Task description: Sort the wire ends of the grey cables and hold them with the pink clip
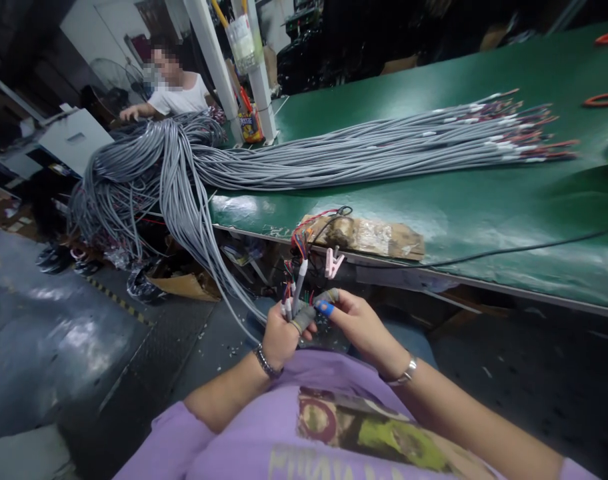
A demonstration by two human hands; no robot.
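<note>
My left hand is closed around the end of a grey cable, whose stripped coloured wires stick up above my fist. My right hand meets it from the right, with taped finger cots on the thumb and forefinger pinching at the wire ends. Both hands are held in front of my chest, below the front edge of the green table. A pink clip hangs at that edge just above my hands.
A thick bundle of grey cables lies across the table and spills off its left end toward the floor. A taped cardboard piece sits at the table edge. Another person in a white shirt works at the far left.
</note>
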